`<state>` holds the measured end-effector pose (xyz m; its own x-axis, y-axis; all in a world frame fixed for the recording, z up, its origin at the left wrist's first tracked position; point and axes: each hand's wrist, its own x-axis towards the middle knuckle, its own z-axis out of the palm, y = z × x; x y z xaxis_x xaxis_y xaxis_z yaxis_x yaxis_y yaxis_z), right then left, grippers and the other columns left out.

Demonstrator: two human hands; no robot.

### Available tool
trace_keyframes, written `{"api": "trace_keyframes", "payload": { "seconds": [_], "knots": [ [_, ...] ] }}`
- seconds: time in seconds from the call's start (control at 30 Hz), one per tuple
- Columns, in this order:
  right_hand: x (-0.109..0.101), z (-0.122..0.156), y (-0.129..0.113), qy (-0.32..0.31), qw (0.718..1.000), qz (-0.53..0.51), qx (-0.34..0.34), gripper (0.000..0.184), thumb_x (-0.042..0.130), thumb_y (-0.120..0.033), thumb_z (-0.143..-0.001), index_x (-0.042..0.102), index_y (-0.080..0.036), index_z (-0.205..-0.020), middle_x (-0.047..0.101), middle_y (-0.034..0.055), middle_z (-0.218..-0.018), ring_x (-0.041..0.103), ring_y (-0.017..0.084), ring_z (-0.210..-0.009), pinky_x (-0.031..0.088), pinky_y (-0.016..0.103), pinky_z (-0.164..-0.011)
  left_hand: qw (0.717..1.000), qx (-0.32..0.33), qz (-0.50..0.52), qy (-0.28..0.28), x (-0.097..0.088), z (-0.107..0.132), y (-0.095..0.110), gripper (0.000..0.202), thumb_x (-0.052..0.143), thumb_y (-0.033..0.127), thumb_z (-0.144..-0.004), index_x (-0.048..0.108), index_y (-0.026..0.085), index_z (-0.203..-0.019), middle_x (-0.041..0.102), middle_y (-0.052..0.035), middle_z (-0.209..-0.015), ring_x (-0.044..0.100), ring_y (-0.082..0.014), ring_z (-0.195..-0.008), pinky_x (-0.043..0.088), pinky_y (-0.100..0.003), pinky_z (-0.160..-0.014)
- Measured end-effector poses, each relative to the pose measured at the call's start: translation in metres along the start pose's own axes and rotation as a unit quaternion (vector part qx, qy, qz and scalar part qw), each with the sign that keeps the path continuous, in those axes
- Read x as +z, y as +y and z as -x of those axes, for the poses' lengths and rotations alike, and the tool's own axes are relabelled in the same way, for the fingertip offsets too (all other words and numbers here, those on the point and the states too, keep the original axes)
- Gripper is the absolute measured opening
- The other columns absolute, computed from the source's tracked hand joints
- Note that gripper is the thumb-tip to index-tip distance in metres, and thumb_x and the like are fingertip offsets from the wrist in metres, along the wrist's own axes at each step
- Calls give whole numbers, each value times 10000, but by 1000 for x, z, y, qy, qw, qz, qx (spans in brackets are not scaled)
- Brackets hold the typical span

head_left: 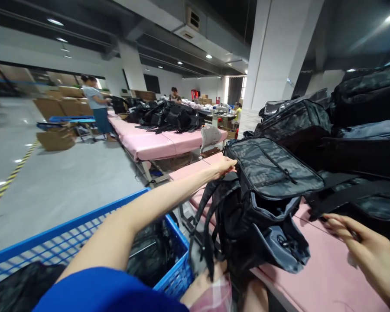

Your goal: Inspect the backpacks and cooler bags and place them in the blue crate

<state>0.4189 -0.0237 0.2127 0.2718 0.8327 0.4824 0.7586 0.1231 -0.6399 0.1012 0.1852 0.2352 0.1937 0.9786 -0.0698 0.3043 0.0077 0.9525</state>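
Note:
A dark camouflage backpack point(266, 195) lies on the edge of the pink table point(328, 277), its straps hanging off toward me. My left hand point(223, 167) reaches across and grips the far top corner of the backpack, fingers curled over its edge. My right hand point(364, 249) hovers low at the right over the pink surface, just below a stack of black backpacks point(360, 143); its fingers are stretched out and apart, holding nothing.
A blue wire cart point(84, 229) with black bags stands at my left. Another pink table point(156, 143) further back carries a heap of black bags point(169, 117). A white pillar point(273, 60) rises behind. People stand far off near cardboard boxes point(55, 138).

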Motion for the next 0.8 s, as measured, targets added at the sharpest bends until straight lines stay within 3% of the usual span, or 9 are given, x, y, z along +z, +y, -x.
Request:
{"api": "trace_keyframes", "payload": {
  "seconds": [0.07,0.17,0.23,0.3,0.37,0.43,0.57,0.7,0.8],
  "knots": [
    [15,-16,-21,-10,998,-3,-62,324,562,-531,-691,667,-271,-855,702,34,-883,651,265,-824,522,350,-704,998,57,-10,13,-3,10,-6,204,558,288,-817,533,128,-693,542,9,-606,478,-64,-506,354,-170,-482],
    [35,-52,-43,2,987,77,-139,372,515,-489,-756,651,-255,-1010,663,42,-1062,627,248,-935,481,335,-782,968,230,-88,50,-3,24,-7,109,582,236,-777,609,145,-832,630,-12,-808,566,-112,-735,438,-206,-674],
    [48,-80,-51,-5,978,176,-114,453,504,-523,-758,639,-235,-1080,655,73,-1088,627,273,-923,470,347,-725,927,335,-154,63,-1,35,-4,143,575,242,-793,626,167,-903,644,-24,-938,573,-145,-884,441,-252,-812],
    [59,-103,-55,-39,961,267,-65,459,523,-540,-739,662,-225,-1042,680,95,-1001,637,288,-856,448,336,-638,898,387,-201,55,4,47,1,138,560,260,-824,630,177,-909,645,-29,-978,564,-161,-942,428,-284,-875],
    [65,-116,-59,-72,948,308,-37,382,534,-518,-733,691,-225,-920,693,89,-857,638,274,-783,414,307,-577,875,418,-239,43,13,60,8,133,553,270,-844,628,179,-908,649,-30,-986,561,-166,-956,423,-303,-896],
    [66,-118,-63,-102,958,265,-31,323,538,-495,-726,684,-214,-790,673,65,-732,624,239,-708,391,280,-542,858,430,-279,31,25,71,15,163,553,301,-856,621,179,-942,648,-36,-1019,555,-176,-981,425,-322,-903],
    [49,-106,-72,-132,991,-17,9,319,594,-491,-690,643,-180,-734,660,50,-727,587,174,-648,412,248,-542,816,438,-375,32,53,88,26,445,579,464,-819,548,133,-1114,585,-108,-1163,505,-258,-1096,426,-419,-920],
    [20,-104,-72,-63,980,-163,99,271,700,-398,-606,653,-180,-759,679,72,-811,602,175,-730,446,234,-591,800,423,-425,32,62,96,29,550,576,497,-808,482,98,-1176,512,-161,-1255,480,-304,-1149,438,-464,-923],
    [3,-113,-72,-20,984,-137,112,269,697,-372,-588,663,-177,-769,687,87,-828,600,172,-713,419,223,-530,795,416,-440,6,56,97,27,303,495,342,-886,517,132,-1104,584,-118,-1137,571,-249,-1005,515,-390,-782]
  ]
}}
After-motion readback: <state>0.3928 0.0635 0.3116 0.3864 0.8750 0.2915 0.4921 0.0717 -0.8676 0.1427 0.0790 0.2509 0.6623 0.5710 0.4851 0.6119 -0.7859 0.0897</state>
